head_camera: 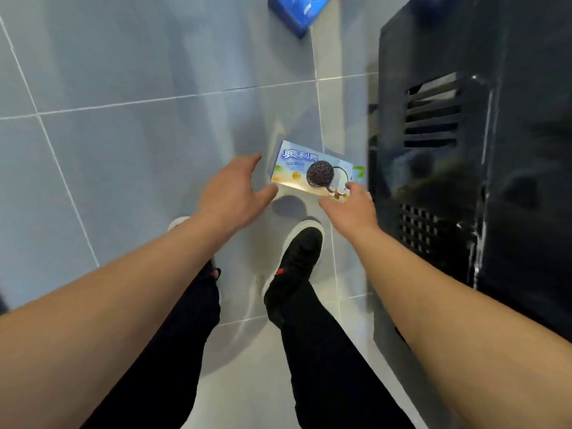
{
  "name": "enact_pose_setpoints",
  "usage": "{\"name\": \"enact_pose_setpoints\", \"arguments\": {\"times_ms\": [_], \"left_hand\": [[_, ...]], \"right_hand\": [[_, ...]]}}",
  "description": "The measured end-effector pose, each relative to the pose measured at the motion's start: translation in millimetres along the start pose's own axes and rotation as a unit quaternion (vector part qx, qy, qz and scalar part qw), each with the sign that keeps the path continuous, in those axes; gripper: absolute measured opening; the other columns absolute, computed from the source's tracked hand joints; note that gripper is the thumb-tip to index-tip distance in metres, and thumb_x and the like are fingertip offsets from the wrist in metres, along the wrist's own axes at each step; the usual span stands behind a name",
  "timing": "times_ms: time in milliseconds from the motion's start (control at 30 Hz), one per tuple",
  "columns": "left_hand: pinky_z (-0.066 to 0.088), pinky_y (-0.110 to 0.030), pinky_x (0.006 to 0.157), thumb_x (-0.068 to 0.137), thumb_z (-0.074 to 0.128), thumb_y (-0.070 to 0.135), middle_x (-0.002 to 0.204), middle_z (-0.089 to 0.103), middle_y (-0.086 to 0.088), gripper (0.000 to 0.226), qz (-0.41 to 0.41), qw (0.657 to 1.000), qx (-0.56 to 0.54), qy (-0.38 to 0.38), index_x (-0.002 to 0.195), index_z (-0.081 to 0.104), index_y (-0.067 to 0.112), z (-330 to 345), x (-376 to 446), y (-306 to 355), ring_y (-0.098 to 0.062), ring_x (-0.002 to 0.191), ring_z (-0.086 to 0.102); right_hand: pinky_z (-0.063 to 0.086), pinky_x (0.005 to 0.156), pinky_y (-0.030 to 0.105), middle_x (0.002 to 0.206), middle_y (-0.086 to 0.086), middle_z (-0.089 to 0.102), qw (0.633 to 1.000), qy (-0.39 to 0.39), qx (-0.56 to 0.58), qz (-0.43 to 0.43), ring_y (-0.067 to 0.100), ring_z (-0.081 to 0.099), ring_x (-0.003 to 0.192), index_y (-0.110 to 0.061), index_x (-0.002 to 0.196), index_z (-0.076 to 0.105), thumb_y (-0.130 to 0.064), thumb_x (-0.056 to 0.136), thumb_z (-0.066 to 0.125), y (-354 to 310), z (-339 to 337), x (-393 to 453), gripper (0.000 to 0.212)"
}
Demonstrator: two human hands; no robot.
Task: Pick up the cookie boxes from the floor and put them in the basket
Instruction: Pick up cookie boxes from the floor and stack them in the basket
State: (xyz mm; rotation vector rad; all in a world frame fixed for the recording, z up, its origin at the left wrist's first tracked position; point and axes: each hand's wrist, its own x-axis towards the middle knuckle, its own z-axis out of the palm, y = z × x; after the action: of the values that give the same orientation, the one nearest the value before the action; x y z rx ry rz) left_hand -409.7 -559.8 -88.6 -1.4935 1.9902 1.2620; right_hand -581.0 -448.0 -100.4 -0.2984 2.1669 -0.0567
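Observation:
A light blue cookie box [312, 171] with a dark cookie pictured on it hangs tilted just above the grey tile floor, casting a shadow beneath. My right hand [353, 209] grips its lower right corner with the fingertips. My left hand [232, 190] is spread open at the box's left end, thumb tip near its lower left corner. A second, dark blue cookie box [297, 10] lies on the floor at the top edge, partly cut off. A black slotted basket [464, 150] stands at the right, close to the held box.
My two black shoes [297, 267] and dark trouser legs stand on the floor [123, 150] directly below the hands. The basket's black wall fills the right side of the view. Grey tiles stretch to the left.

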Motion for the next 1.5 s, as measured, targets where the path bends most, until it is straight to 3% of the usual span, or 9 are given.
{"name": "enact_pose_setpoints", "arguments": {"times_ms": [233, 333, 533, 767, 933, 1067, 1167, 1333, 1500], "left_hand": [[0.037, -0.035, 0.102, 0.085, 0.062, 0.040, 0.144, 0.046, -0.008, 0.071, 0.000, 0.999, -0.041, -0.005, 0.145, 0.033, 0.016, 90, 106, -41, -0.027, 0.130, 0.044], [0.042, -0.029, 0.090, 0.080, 0.063, 0.037, 0.130, 0.058, 0.000, 0.065, 0.015, 0.994, -0.111, -0.014, 0.139, 0.041, 0.024, 111, 132, -41, -0.021, 0.115, 0.055], [0.046, -0.030, 0.095, 0.069, 0.066, 0.041, 0.118, 0.064, 0.007, 0.064, -0.024, 0.979, -0.201, -0.023, 0.130, 0.049, 0.032, 113, 127, -40, -0.013, 0.106, 0.060], [0.038, -0.024, 0.081, 0.079, 0.066, 0.031, 0.120, 0.061, 0.005, 0.054, -0.083, 0.974, -0.210, 0.028, 0.130, 0.050, 0.023, 15, 19, -43, -0.016, 0.105, 0.056], [0.031, -0.018, 0.071, 0.086, 0.065, 0.028, 0.114, 0.060, 0.008, 0.043, -0.102, 0.968, -0.223, 0.057, 0.126, 0.051, 0.022, -107, -104, -10, -0.012, 0.097, 0.053], [0.047, -0.033, 0.091, 0.084, 0.068, 0.028, 0.117, 0.062, 0.004, 0.047, -0.084, 0.961, -0.252, 0.074, 0.127, 0.050, 0.020, -193, -193, 23, -0.018, 0.104, 0.060], [0.047, -0.035, 0.095, 0.085, 0.069, 0.026, 0.124, 0.058, -0.001, 0.054, -0.091, 0.954, -0.270, 0.095, 0.133, 0.047, 0.015, -254, -264, 53, -0.020, 0.108, 0.059], [0.046, -0.040, 0.099, 0.083, 0.070, 0.037, 0.128, 0.048, -0.006, 0.079, -0.078, 0.940, -0.303, 0.135, 0.148, 0.028, 0.024, -307, -350, 87, -0.018, 0.112, 0.054], [0.045, -0.044, 0.103, 0.075, 0.074, 0.046, 0.144, 0.042, 0.002, 0.096, -0.042, 0.923, -0.351, 0.152, 0.150, 0.016, 0.038, -315, -417, 110, -0.015, 0.124, 0.051]], "right_hand": [[0.031, 0.109, 0.037, 0.156, 0.009, 0.020, 0.984, 0.127, 0.083, 0.097, 0.034, 0.035, 0.136, -0.013, 0.153, 0.014, -0.045, 0.075, 0.075, 35, 69, 113, 0.104], [0.038, 0.110, 0.039, 0.149, 0.009, 0.036, 0.973, 0.131, 0.155, 0.113, 0.029, 0.044, 0.131, -0.017, 0.151, 0.018, -0.048, 0.069, 0.079, 48, 78, 142, 0.107], [0.047, 0.100, 0.045, 0.130, 0.007, 0.054, 0.972, 0.139, 0.157, 0.101, 0.027, 0.056, 0.117, -0.017, 0.139, 0.031, -0.051, 0.064, 0.079, 45, 80, 122, 0.096], [0.042, 0.090, 0.027, 0.127, 0.006, 0.054, 0.986, 0.111, 0.124, 0.024, 0.022, 0.056, 0.113, -0.013, 0.135, 0.038, -0.039, 0.070, 0.080, -11, 53, -9, 0.081], [0.033, 0.089, 0.023, 0.137, 0.006, 0.047, 0.990, 0.077, 0.115, -0.024, 0.022, 0.050, 0.120, -0.013, 0.143, 0.030, -0.039, 0.073, 0.079, -72, -10, -149, 0.090], [0.036, 0.088, 0.026, 0.139, 0.002, 0.045, 0.990, 0.077, 0.105, -0.057, 0.011, 0.049, 0.108, -0.014, 0.145, 0.028, -0.043, 0.074, 0.078, -108, -68, -252, 0.092], [0.045, 0.089, 0.033, 0.130, 0.005, 0.050, 0.985, 0.084, 0.120, -0.089, 0.022, 0.054, 0.113, -0.013, 0.137, 0.035, -0.041, 0.068, 0.079, -127, -115, -329, 0.087], [0.049, 0.082, 0.029, 0.115, -0.001, 0.057, 0.966, 0.107, 0.132, -0.195, 0.016, 0.060, 0.099, -0.017, 0.122, 0.045, -0.031, 0.066, 0.082, -132, -178, -420, 0.069], [0.052, 0.088, 0.038, 0.115, -0.005, 0.052, 0.945, 0.120, 0.149, -0.265, 0.016, 0.058, 0.103, -0.024, 0.123, 0.043, -0.033, 0.062, 0.082, -113, -210, -477, 0.073]]}}
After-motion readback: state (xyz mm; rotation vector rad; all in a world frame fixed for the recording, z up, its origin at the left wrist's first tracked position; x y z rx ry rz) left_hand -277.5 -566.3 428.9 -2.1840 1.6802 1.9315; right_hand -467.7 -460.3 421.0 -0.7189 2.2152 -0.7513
